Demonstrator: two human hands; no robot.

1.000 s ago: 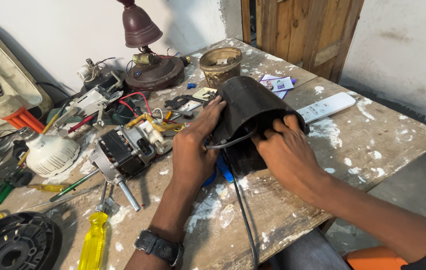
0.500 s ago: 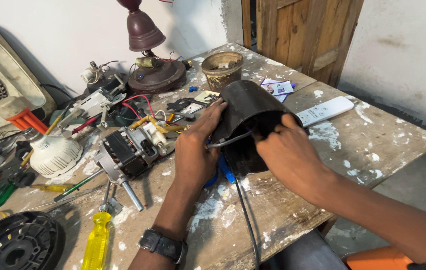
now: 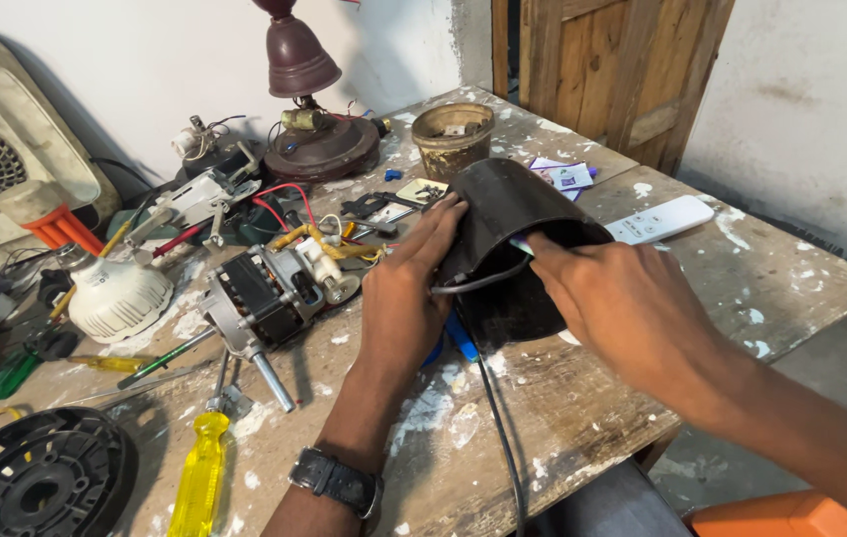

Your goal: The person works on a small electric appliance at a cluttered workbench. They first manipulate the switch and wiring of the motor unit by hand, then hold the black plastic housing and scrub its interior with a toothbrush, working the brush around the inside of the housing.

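We see a worn wooden table (image 3: 771,288) splashed with white paint, and near its middle a black plastic housing (image 3: 513,214), dome-shaped, lying on its side with its open mouth toward us; everything else we place against this housing. Our left hand (image 3: 405,298) lies flat along the housing's left flank, fingers stretched out and pressed to the black shell, a dark watch (image 3: 336,480) on the wrist. Our right hand (image 3: 632,303) comes from the right, its fingers tucked inside the housing's mouth; we cannot tell what they pinch in there, as the fingertips are hidden. A black cable (image 3: 495,418) runs out of the housing's mouth, under the left hand's edge and down toward us over the table edge. Just left of the housing lies a small electric motor (image 3: 269,293) with its steel shaft pointing toward us and coloured wires at its top. Behind the housing stands a round brown pot (image 3: 453,134), and further left of that a dark red lamp base (image 3: 319,144). To the housing's right, just beside it, lies a white remote (image 3: 660,219). Well left of the housing rests a white bulb (image 3: 117,293), and nearer to us on that side a yellow screwdriver (image 3: 199,477) and a black round grille (image 3: 30,487)
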